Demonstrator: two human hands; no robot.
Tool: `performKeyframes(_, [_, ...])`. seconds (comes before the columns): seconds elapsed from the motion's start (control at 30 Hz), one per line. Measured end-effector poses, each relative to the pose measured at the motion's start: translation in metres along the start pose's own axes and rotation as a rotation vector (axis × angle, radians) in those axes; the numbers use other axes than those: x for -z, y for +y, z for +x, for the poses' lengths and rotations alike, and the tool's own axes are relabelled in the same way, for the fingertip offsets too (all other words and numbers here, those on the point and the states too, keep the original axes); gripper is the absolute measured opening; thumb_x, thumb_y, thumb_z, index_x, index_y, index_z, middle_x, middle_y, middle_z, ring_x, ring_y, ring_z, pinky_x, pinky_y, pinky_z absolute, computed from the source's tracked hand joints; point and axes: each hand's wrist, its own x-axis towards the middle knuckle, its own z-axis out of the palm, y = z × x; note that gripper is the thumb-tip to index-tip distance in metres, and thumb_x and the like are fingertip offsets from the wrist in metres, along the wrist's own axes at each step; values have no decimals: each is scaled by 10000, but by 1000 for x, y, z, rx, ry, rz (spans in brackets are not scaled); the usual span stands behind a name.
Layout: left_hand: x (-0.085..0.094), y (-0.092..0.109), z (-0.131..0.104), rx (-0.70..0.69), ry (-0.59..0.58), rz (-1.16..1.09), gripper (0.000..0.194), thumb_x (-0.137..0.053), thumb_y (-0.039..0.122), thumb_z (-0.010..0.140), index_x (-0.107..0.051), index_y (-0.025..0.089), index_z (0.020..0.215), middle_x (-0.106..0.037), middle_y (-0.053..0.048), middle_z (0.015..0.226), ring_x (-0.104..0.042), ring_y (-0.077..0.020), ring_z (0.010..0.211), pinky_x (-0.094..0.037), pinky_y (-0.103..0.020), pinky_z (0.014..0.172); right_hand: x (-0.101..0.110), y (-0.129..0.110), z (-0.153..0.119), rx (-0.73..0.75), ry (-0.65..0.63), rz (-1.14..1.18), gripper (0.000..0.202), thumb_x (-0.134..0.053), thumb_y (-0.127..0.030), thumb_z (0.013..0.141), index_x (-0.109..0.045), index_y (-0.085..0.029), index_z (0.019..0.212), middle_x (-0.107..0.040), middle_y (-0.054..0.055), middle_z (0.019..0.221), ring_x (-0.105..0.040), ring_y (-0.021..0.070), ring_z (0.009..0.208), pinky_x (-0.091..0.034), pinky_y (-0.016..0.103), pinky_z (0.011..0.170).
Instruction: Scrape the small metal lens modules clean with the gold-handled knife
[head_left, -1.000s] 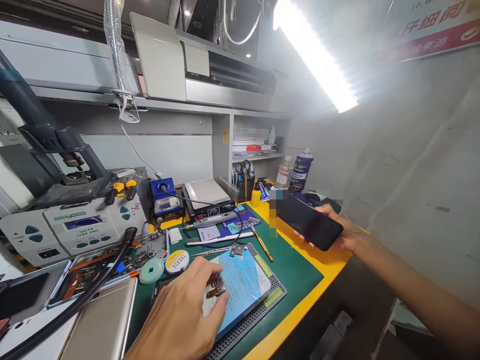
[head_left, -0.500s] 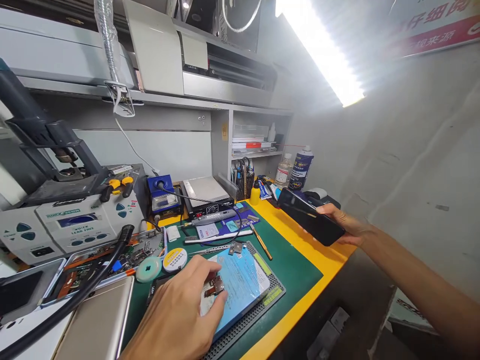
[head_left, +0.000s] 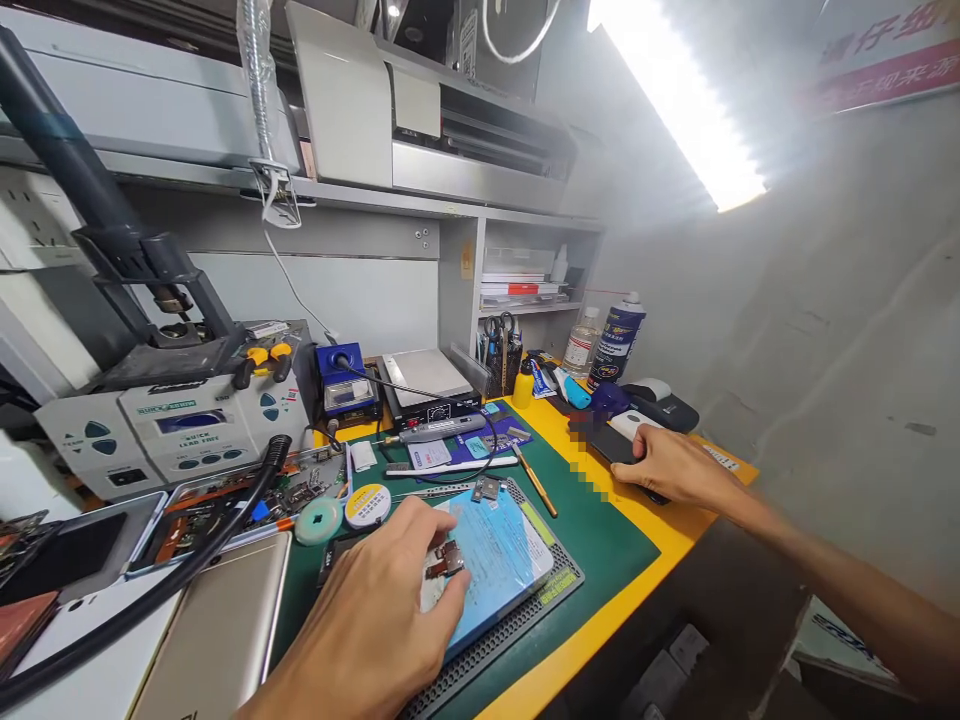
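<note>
In the head view, the left hand [head_left: 382,595] is curled over a soft-blue flat block [head_left: 506,555]. Its thumb and first finger are bent around a small silver and brown metal part [head_left: 448,558]. I cannot tell if they pinch the part or only rest around it. The blue block lies on a gray plate full of little holes [head_left: 564,582], and that sits on a green mat [head_left: 607,545], near the front edge of the yellow counter [head_left: 686,530].

The right hand [head_left: 664,465] is closed on the near end of a flat black phone [head_left: 606,445]. The phone is low over the yellow strip by the counter's right corner, right of the mat.

Two little gray metal squares [head_left: 487,488] sit at the block's far corner. A thin gold pen [head_left: 536,482] lies on the mat, between the block and the phone. A small yellow bottle [head_left: 523,386] and a tall dark blue spray can [head_left: 619,342] stand toward the counter's far right corner. A big gold phone [head_left: 217,630] lies by the left edge.
</note>
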Motion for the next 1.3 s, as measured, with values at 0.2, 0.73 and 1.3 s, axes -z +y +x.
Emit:
performKeyframes(0.2, [8, 6, 1, 0, -41, -21, 260, -532, 369, 913, -631, 230, 1109, -646, -48, 930, -623, -195, 671, -507, -326, 599, -4, -9, -4, 64, 23, -152, 303, -636, -444, 975, -653, -154, 1064, -670, 44, 982, -650, 179, 841, -560, 358, 767])
performKeyframes(0.73, [33, 9, 4, 159, 656, -210, 255, -539, 390, 980, -697, 239, 850, -712, 26, 737, -645, -147, 655, -440, -260, 634, 6, -28, -19, 320, 51, -61, 288, -584, -437, 1004, -666, -164, 1037, -678, 68, 1061, -643, 216, 999, -525, 422, 910])
performKeyframes(1.3, [49, 7, 3, 479, 869, -431, 452, -567, 529, 934, -531, 216, 610, -474, 40, 533, -425, -127, 551, -335, -271, 559, -2, -99, 7, 365, -289, 203, 270, -614, -393, 1009, -663, -134, 950, -657, -11, 793, -605, 97, 598, -534, 235, 559])
